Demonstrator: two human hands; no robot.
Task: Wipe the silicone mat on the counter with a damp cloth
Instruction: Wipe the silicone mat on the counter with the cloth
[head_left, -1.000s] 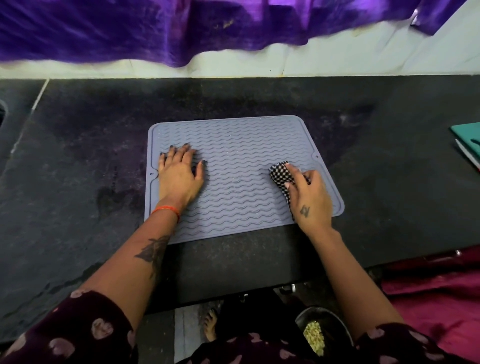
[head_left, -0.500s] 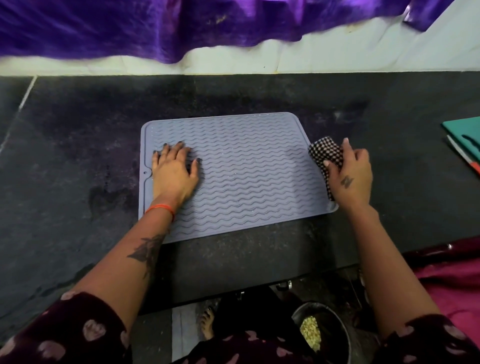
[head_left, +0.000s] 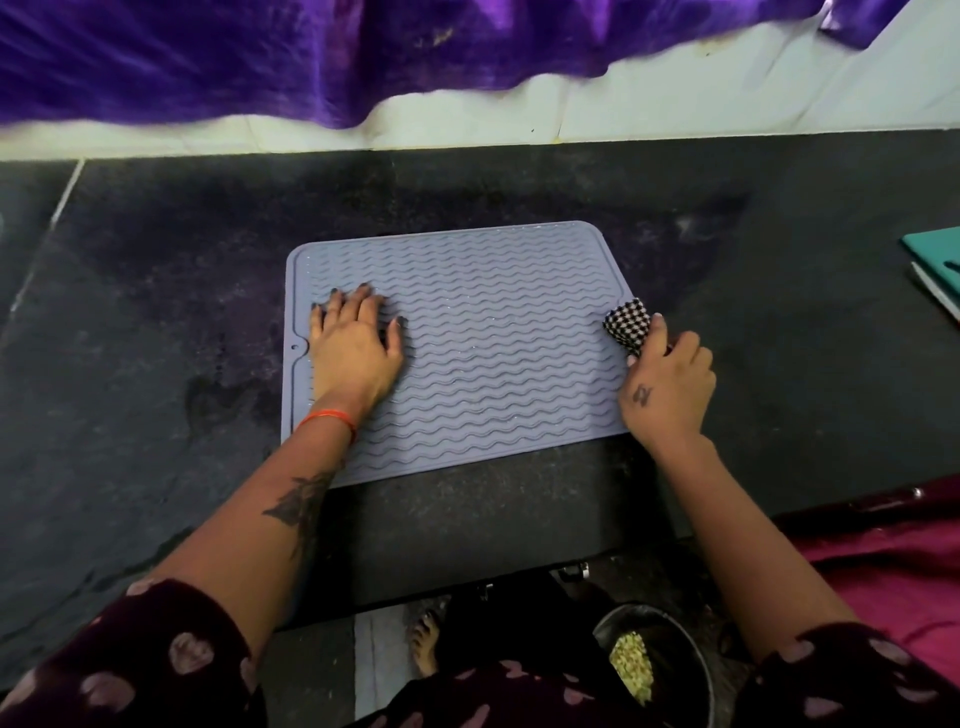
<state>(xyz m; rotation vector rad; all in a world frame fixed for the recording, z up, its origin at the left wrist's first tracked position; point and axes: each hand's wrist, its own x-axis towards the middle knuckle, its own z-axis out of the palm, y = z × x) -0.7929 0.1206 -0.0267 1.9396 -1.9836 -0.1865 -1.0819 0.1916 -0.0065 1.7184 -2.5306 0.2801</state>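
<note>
The left hand (head_left: 358, 353), fingers spread flat, is pinning the floppy, light silicone mat (head_left: 498, 332); the right hand (head_left: 667, 384) is pinching the soft checked cloth (head_left: 626, 326) at the mat's right edge.

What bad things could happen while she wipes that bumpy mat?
The checkered black-and-white cloth in the right hand sits at the right edge of the grey wavy silicone mat, so a stroke might slip onto the dark stone counter. If the flat left hand lifts, the mat could slide. The patch under that hand may go unwiped.
</note>
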